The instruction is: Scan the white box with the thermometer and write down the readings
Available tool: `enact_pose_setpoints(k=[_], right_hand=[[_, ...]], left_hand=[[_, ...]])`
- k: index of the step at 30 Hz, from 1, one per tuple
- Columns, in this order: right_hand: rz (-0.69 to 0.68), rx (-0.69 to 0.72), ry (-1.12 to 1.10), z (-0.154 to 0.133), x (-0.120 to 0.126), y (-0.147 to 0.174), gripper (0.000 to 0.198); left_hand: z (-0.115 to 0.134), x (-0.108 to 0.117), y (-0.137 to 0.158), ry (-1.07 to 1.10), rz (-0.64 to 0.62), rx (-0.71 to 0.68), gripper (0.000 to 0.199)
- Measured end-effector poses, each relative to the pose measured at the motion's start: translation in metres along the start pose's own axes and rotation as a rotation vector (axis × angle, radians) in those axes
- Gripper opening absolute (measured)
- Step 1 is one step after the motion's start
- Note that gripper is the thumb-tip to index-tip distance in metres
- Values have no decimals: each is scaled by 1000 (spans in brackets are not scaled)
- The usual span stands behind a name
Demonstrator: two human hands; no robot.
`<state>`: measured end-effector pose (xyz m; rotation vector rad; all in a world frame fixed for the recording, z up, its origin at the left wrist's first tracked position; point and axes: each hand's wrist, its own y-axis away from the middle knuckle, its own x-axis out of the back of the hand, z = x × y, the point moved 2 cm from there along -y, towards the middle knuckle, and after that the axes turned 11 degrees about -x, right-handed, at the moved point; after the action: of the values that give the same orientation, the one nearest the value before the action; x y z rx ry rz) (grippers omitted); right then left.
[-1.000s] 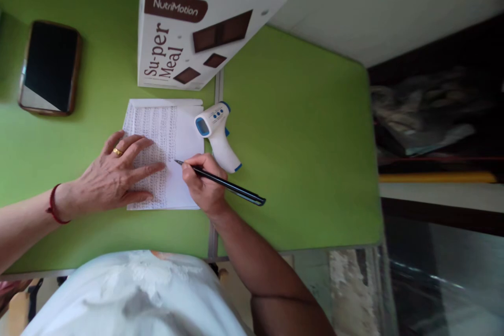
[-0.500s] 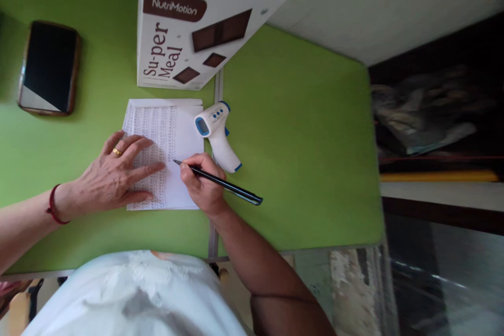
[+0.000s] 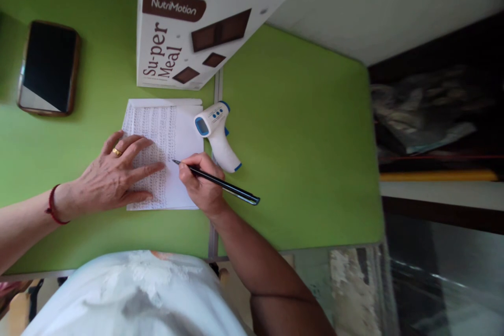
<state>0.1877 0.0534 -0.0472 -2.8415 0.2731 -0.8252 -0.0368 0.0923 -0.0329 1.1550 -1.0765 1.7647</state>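
Observation:
A white notepad (image 3: 189,115) lies on the green table, its left part filled with columns of small handwriting. My left hand (image 3: 118,170) rests flat on the written part, fingers spread, with a gold ring on one finger. In my right hand (image 3: 205,184) is a black pen (image 3: 228,186), gripped near its tip. The pen's point meets the paper at the edge of the writing, just right of my left index finger. A white and blue infrared thermometer (image 3: 218,134) lies above my right hand, its screen end over the pad's right edge.
Behind the pad stands a white box (image 3: 169,37) printed "NutriMotion Su-per Meal". A phone (image 3: 51,65) in a brown case lies at the left on the green table (image 3: 307,152). To the right, a dark shelf (image 3: 433,110) holds plastic-wrapped things.
The pen's back end has shifted slightly to the left and up, along with a small motion of my right fingers. My left hand stays in place.

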Motion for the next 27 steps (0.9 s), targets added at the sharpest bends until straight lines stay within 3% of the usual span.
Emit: enact_pose_setpoints(k=[27], right_hand=[[-10, -24, 8, -1, 0, -1, 11]], left_hand=[[0, 0, 0, 27, 7, 22, 53]])
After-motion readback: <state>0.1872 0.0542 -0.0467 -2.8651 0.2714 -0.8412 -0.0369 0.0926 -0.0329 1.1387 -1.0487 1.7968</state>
